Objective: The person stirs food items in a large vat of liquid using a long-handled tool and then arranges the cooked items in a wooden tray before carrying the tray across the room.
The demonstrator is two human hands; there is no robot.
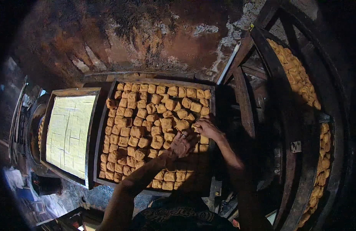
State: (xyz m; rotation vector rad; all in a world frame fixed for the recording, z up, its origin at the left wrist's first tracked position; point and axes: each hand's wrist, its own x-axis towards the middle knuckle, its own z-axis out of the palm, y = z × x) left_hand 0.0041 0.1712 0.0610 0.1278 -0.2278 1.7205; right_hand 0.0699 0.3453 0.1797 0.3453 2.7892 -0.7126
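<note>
Many golden-brown fried tofu cubes point(137, 132) lie in rows in a wide wooden tray point(97, 154), some heaped loosely on others in the middle. My left hand point(181, 145), with a ring on one finger, rests over the cubes right of centre. Its fingers are spread and partly in shadow, with nothing plainly gripped. Just beyond it, near the tray's right side, my right hand point(208, 129) has its fingers closed around a fried tofu cube point(195, 127). Shadow darkens the cubes below both hands.
To the left stands a wooden frame point(93, 100) holding a pale yellow slab point(70, 131) scored into pieces. A dark wooden rack point(245, 100) rises on the right, with more brown cubes point(295, 73) on it. A stained wall point(154, 42) runs behind the tray.
</note>
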